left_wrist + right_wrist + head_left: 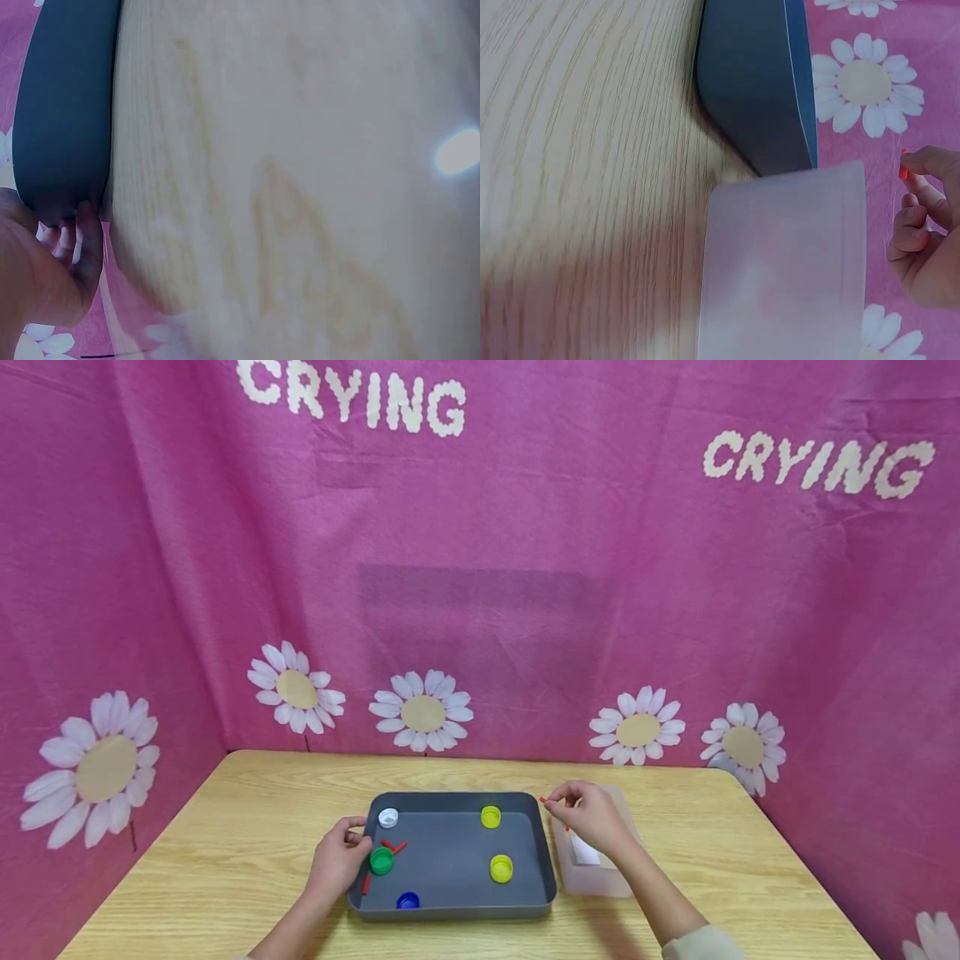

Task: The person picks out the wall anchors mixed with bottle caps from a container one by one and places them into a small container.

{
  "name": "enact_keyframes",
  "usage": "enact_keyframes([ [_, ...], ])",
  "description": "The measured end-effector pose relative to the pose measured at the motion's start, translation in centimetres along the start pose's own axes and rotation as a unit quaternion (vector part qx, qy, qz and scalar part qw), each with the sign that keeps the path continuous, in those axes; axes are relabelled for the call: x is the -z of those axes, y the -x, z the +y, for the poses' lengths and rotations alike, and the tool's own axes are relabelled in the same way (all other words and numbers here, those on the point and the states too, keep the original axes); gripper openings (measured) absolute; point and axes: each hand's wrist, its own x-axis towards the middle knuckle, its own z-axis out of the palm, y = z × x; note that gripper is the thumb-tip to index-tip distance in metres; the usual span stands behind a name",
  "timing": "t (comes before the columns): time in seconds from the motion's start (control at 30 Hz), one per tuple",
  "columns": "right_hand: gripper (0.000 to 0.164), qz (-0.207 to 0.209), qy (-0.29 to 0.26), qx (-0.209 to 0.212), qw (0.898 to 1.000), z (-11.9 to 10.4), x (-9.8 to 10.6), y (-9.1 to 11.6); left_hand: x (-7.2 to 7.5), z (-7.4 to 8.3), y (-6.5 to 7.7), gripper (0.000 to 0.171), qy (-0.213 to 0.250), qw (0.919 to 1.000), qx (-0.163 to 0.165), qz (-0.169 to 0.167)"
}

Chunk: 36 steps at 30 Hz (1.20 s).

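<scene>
My right hand (588,817) pinches a small red stick (904,164) between thumb and fingertip, over the edge of a translucent box (597,883) and close to the tray's right rim. At the left end of the dark grey tray (450,912), my left hand (339,860) holds the rim, thumb near the top and bent fingers against the outer wall. Inside the tray lie a white cap (387,817), a green cap (382,861), a blue cap (408,901), a yellow cap (491,817) and another yellow cap (501,868). Several red sticks (366,884) lie around the green cap.
The box stands right beside the tray, holding a white paper-like piece (585,852) and a bit of red. Both rest on a wooden table (247,827). A pink curtain (480,635) with daisies hangs behind and along the sides.
</scene>
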Motion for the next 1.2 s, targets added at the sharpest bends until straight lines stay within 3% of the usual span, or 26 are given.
enact_keyframes([
  [0.6, 0.007, -0.010, 0.026, -0.011, 1.000, 2.5, 2.5, 1.0, 0.1, -0.1, 0.1, 0.036, -0.004, 0.9999, 0.012, -0.002],
  [1.2, 0.011, -0.009, 0.029, -0.043, 0.999, 4.7, 2.9, 0.6, 0.1, 0.1, 0.0, 0.037, -0.004, 0.9998, 0.016, -0.010],
])
